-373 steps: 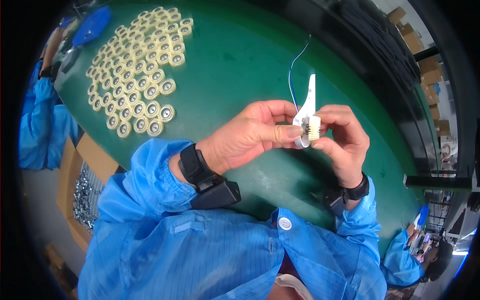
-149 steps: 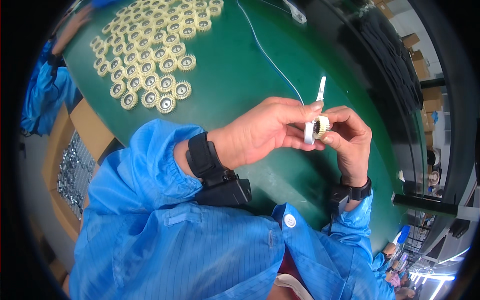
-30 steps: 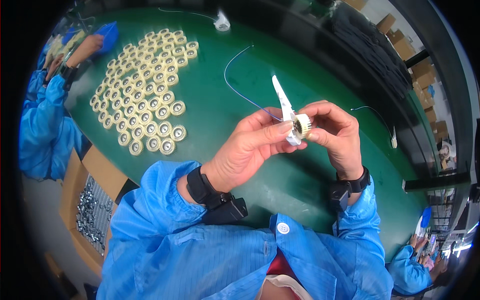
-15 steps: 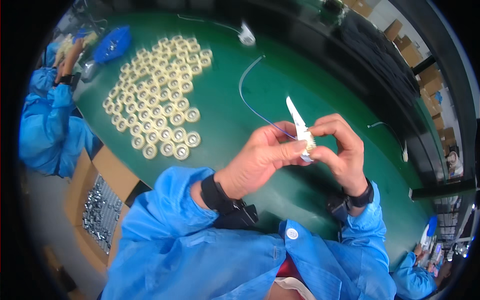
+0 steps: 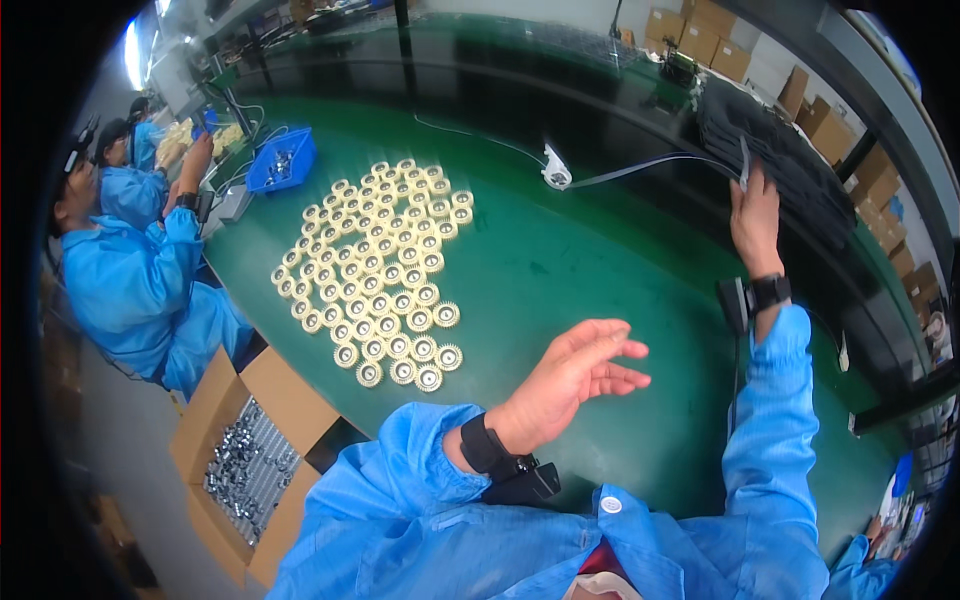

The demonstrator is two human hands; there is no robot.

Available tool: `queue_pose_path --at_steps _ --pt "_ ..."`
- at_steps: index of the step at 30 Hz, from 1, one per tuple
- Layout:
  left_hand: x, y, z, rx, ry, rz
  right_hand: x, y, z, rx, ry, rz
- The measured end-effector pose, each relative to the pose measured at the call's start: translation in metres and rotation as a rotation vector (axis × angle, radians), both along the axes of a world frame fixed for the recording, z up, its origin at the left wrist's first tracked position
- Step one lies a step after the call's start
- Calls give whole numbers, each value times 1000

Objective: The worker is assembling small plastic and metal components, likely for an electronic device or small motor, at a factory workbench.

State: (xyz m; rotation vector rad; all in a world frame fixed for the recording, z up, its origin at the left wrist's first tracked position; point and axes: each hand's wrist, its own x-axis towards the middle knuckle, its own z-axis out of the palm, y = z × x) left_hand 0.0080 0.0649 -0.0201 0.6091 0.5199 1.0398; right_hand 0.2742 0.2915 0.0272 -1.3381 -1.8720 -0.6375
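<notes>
My left hand (image 5: 572, 385) is over the near middle of the green table, with nothing in it and its fingers stretched out. My right hand (image 5: 757, 215) reaches toward the table's far right side. Its fingers close on a thin white blade-shaped piece (image 5: 744, 165), partly hidden behind them. A pale strap (image 5: 655, 163) runs from this piece leftward, its other end close to a white plastic piece (image 5: 556, 168) on the table. I cannot tell whether the two touch. Left of my hands lie many cream toothed gears (image 5: 388, 270) with metal centres, spread over the table (image 5: 530, 270).
A blue bin (image 5: 283, 160) with small metal parts stands at the far left. An open cardboard box (image 5: 245, 480) of metal parts is at the near left. Co-workers in blue (image 5: 130, 270) sit beyond it. Dark folded cloth (image 5: 765, 150) lies at the far right.
My hands have parted. The right has carried the white blade-shaped piece and its strap away to the far right; the left has let go and opened. The view has tilted up.
</notes>
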Motion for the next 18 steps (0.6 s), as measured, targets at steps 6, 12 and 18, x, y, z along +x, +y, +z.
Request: queue_pose_path --at_steps 6,12,18 --pt "-7 -3 5 35 52 -33 28 48 -97 -760 -131 -400" --pt "-3 -5 7 74 129 -92 -95 58 -79 -392 -46 182" --pt "-1 7 -5 60 164 -66 -166 72 -96 -586 -113 129"
